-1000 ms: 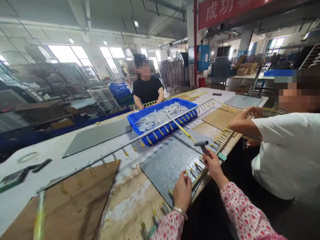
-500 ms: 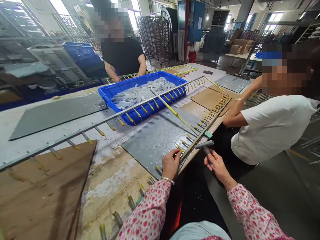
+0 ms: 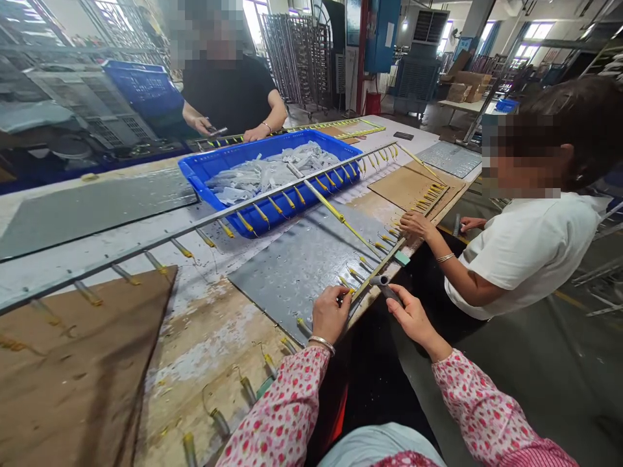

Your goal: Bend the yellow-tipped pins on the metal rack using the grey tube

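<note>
My left hand is closed in a pinch on a small yellow-tipped hook at the near bar of a long metal rack. In my right hand is a hammer with a tube-shaped metal head, gripped by its dark handle. The hammer head is close to the near bar, just right of my left fingers. Rows of yellow-coated hooks stick out along both long bars of the rack. Below this part of the rack lies a grey sheet on the worktable.
A blue bin of clear plastic pieces stands under the far bar. Brown board covers the left front. On my right a co-worker in white has a hand at the same bar; another in black works across the table.
My right hand has brought the hammer head left, nearer my left fingers, and its end now faces me. The co-worker on the right has lowered an arm to the rack. The view has shifted slightly.
</note>
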`<control>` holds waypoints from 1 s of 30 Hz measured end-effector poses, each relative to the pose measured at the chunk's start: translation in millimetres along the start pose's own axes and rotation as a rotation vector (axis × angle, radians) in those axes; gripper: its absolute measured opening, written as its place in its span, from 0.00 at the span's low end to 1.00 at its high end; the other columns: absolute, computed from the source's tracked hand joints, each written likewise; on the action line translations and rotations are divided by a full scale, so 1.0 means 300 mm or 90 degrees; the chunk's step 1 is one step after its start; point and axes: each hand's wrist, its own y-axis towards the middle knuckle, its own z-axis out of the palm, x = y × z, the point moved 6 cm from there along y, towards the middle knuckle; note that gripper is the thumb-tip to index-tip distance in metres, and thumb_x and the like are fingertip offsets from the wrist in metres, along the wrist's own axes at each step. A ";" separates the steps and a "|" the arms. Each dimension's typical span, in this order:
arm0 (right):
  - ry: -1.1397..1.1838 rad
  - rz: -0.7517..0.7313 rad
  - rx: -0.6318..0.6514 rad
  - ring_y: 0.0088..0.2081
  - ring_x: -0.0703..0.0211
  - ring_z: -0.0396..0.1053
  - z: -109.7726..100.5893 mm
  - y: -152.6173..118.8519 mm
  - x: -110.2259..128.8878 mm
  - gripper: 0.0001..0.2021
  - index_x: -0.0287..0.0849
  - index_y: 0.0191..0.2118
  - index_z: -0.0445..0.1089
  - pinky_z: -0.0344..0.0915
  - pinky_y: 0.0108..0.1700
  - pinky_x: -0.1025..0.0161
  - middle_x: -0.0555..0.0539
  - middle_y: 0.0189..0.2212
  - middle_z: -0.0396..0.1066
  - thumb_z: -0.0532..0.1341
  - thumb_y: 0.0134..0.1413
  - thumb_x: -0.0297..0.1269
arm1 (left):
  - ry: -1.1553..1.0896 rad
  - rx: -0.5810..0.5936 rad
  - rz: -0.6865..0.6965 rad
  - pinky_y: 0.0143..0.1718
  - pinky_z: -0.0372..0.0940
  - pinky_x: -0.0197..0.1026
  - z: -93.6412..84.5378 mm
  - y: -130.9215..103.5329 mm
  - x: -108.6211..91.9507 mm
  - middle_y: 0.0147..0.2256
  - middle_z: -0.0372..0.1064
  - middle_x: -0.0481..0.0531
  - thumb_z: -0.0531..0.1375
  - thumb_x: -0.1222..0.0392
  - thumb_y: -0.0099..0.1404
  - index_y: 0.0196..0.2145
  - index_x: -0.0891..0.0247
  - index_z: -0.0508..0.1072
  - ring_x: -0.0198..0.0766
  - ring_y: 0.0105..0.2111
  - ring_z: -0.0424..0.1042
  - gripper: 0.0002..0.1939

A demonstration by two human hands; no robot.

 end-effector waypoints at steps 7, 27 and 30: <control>-0.064 -0.124 -0.011 0.30 0.59 0.70 -0.022 0.013 0.097 0.16 0.42 0.56 0.62 0.66 0.34 0.63 0.48 0.32 0.72 0.53 0.66 0.42 | 0.026 0.030 -0.001 0.40 0.62 0.40 0.007 -0.007 -0.016 0.37 0.73 0.50 0.59 0.64 0.65 0.38 0.61 0.74 0.40 0.37 0.71 0.04; -0.290 -0.213 0.000 0.34 0.55 0.73 -0.019 0.026 0.138 0.18 0.46 0.59 0.68 0.71 0.38 0.59 0.44 0.35 0.75 0.52 0.68 0.40 | 0.027 0.037 -0.014 0.40 0.63 0.40 0.017 -0.015 -0.014 0.37 0.73 0.50 0.57 0.62 0.67 0.39 0.59 0.73 0.39 0.37 0.71 0.05; -0.225 -0.255 -0.078 0.34 0.54 0.72 -0.055 0.013 0.178 0.17 0.46 0.56 0.70 0.71 0.37 0.58 0.43 0.35 0.75 0.54 0.67 0.39 | 0.037 0.030 -0.007 0.40 0.63 0.40 0.018 -0.016 -0.013 0.37 0.73 0.50 0.57 0.62 0.67 0.39 0.59 0.73 0.40 0.38 0.72 0.05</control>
